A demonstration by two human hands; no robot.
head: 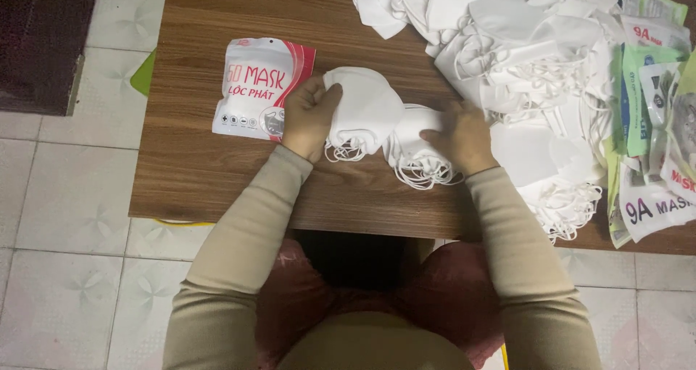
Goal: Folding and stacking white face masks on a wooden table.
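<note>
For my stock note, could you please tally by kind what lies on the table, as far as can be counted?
Mask stacks under the hands: 2, one at the left hand, one at the right hand
Loose mask heap: 1, masks too tangled to count
Red-and-white pouch: 1
Pouch pile at the right edge: 1, count unclear
Total: 5 groups

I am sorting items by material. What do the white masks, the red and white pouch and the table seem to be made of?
White masks: probably soft nonwoven fabric, matte, with thin elastic loops. Red and white pouch: likely plastic film, glossy and creased. Table: wood-look top, brown grain, perhaps laminate.
</note>
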